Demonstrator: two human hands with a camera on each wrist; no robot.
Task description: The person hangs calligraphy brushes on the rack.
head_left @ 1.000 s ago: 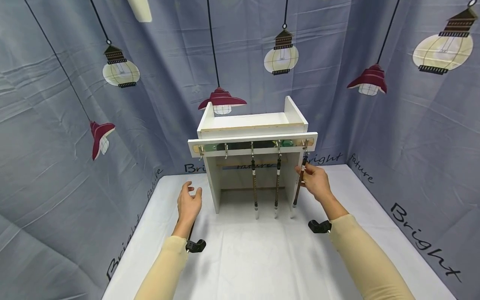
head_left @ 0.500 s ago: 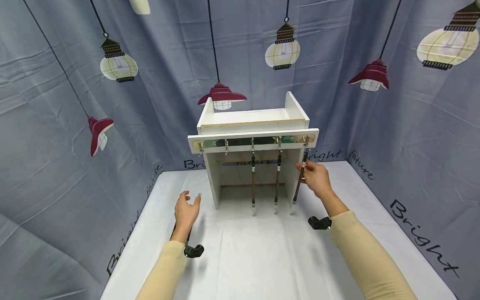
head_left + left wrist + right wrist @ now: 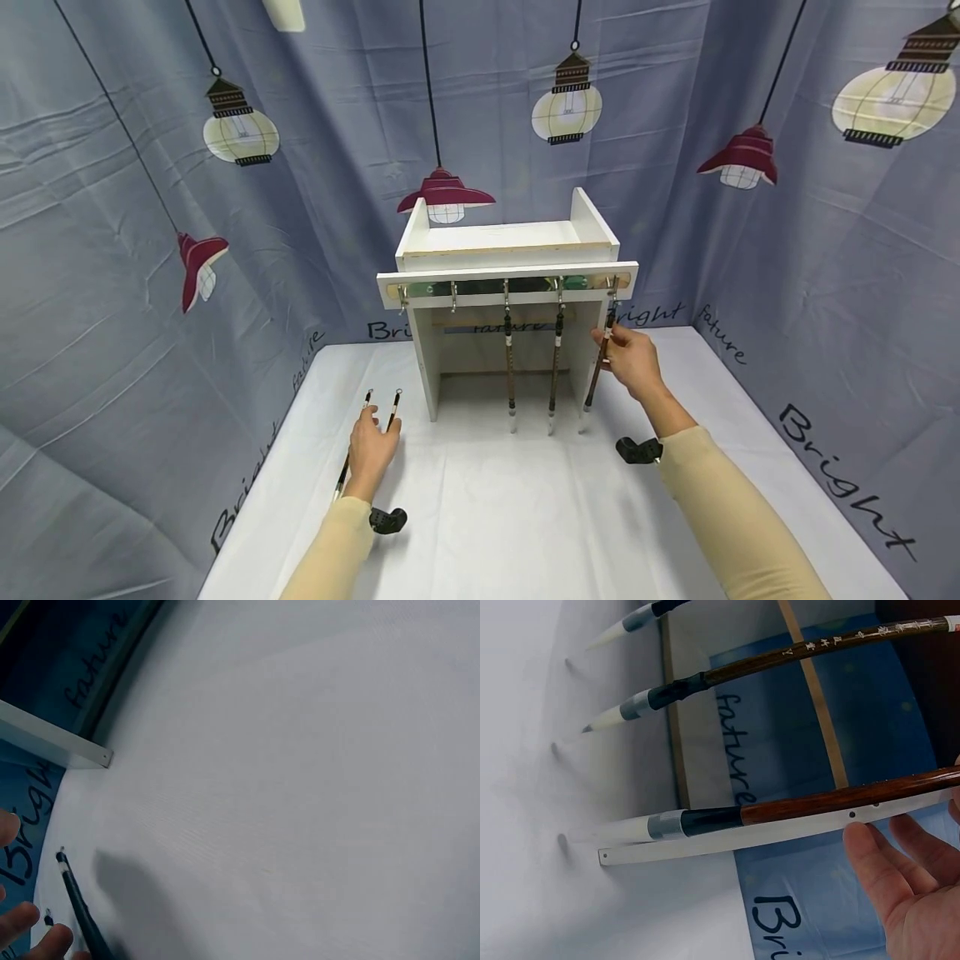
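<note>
At the left, my left hand [image 3: 372,450] reaches low over two calligraphy brushes lying on the white cloth; its fingers are parted. Looped ends of the right brush [image 3: 394,405] and left brush [image 3: 343,477] show past the hand, which hides their middles. In the left wrist view, fingertips [image 3: 51,941] overlap the far brush beside the nearer dark brush [image 3: 81,909]. My right hand [image 3: 632,360] pinches the upper shaft of the rightmost hanging brush [image 3: 600,367]. Its reddish-brown handle [image 3: 817,804] and white tip show in the right wrist view.
A white wooden stand [image 3: 427,367] carries a front rail [image 3: 517,272] with several metal hooks. Two more brushes hang there, one at the middle hook [image 3: 510,367] and one beside it [image 3: 557,358]. The two left hooks carry nothing. Lamp-printed curtains [image 3: 337,208] surround the table.
My left hand has lowered and drawn back slightly toward me, uncovering the looped ends of the two lying brushes. My right hand stays at the rightmost hanging brush.
</note>
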